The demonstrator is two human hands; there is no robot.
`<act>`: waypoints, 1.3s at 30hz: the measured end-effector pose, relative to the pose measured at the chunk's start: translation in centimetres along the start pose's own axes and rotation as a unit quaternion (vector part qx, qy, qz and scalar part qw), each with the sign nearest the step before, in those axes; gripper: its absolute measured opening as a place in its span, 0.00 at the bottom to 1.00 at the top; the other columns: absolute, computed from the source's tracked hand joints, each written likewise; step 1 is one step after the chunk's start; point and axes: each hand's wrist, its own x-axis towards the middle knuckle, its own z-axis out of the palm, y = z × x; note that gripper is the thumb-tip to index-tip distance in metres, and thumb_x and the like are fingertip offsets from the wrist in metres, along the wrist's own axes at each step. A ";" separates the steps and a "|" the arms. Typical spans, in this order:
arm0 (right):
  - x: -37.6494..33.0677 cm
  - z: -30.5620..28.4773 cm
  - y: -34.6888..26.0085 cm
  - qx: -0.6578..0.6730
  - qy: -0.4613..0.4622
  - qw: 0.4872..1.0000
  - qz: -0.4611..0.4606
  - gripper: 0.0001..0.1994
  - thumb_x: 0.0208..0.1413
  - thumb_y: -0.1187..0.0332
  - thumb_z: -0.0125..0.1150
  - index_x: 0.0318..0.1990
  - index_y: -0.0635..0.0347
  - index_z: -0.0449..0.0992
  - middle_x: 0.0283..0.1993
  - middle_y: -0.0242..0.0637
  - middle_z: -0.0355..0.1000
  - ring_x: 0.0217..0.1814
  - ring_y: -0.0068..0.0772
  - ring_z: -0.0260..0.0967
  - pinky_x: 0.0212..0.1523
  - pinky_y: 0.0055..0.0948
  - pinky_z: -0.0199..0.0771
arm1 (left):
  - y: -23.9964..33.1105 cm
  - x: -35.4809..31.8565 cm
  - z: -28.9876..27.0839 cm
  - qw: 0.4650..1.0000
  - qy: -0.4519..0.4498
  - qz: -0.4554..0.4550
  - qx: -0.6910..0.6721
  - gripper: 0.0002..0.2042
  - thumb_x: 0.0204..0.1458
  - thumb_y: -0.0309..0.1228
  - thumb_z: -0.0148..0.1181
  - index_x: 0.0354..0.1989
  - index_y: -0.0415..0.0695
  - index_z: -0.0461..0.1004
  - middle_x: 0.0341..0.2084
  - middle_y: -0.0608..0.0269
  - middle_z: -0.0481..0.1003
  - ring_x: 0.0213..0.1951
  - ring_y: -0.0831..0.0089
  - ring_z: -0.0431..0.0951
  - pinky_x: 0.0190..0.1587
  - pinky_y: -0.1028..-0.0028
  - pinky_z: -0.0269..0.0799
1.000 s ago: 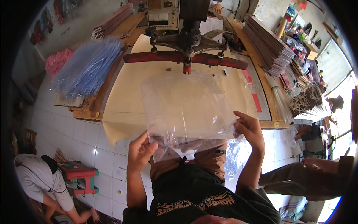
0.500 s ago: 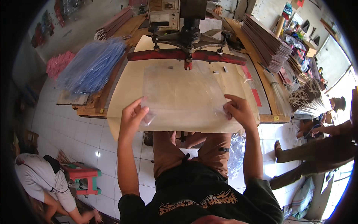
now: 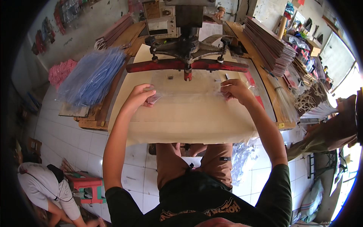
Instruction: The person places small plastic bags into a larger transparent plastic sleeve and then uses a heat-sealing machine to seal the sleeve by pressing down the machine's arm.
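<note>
Head view, biggest first: the beige-covered worktable point(image 3: 189, 125) fills the centre, with the press machine point(image 3: 181, 22) at its far edge and the machine's red bar point(image 3: 151, 66) lying crosswise over the table. The clear plastic bag point(image 3: 187, 89) lies flat on the cover, its far edge right at or just under the red bar (film is transparent, so the exact edge is hard to tell).

Left hand point(image 3: 140, 97) pinches the bag's near-left corner, fingers curled on the film. Right hand point(image 3: 235, 90) pinches the near-right corner the same way. Both arms are stretched out.

Progress, as a judgement: bag is placed and being lined up under the bar; the bar looks raised, so pressing looks not yet done, and lifting the bag away is left after that.

Against the earlier frames: a second ago the bag was held up close to the body, hanging off the table's near edge; half a second ago it was flat mid-table; now it has slid further forward to the bar and both hands have moved with it.

Around: blue bag stack point(image 3: 90, 75) on the left bench, pink stack point(image 3: 60, 72) behind it, dark flat stacks point(image 3: 270, 43) to the right, loose clear film point(image 3: 242, 159) hanging below the table, another person crouched by a red stool point(image 3: 87, 185) lower left.
</note>
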 end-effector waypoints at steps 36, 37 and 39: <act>4.2 -0.9 1.5 0.074 0.075 0.994 -0.019 0.14 0.56 0.75 0.62 0.49 0.68 0.76 0.32 0.33 0.74 0.30 0.22 0.71 0.28 0.26 0.82 | 0.8 5.2 2.0 0.992 0.086 0.078 0.051 0.14 0.60 0.32 0.61 0.47 0.33 0.74 0.29 0.62 0.77 0.30 0.78 0.79 0.26 0.78 0.79; 4.2 -1.1 1.6 0.075 0.078 0.994 -0.020 0.13 0.56 0.76 0.61 0.49 0.68 0.76 0.32 0.33 0.74 0.30 0.22 0.72 0.28 0.26 0.82 | 1.4 4.7 1.4 0.988 0.089 0.078 0.099 0.14 0.60 0.33 0.62 0.45 0.33 0.75 0.28 0.62 0.77 0.28 0.79 0.79 0.24 0.79 0.77; 4.2 -1.1 1.8 0.080 0.082 0.993 -0.025 0.13 0.56 0.77 0.61 0.48 0.69 0.77 0.32 0.34 0.74 0.30 0.22 0.72 0.28 0.25 0.82 | 3.2 3.3 -0.8 0.981 0.097 0.039 0.165 0.15 0.59 0.37 0.64 0.39 0.33 0.77 0.24 0.64 0.76 0.25 0.80 0.78 0.21 0.80 0.74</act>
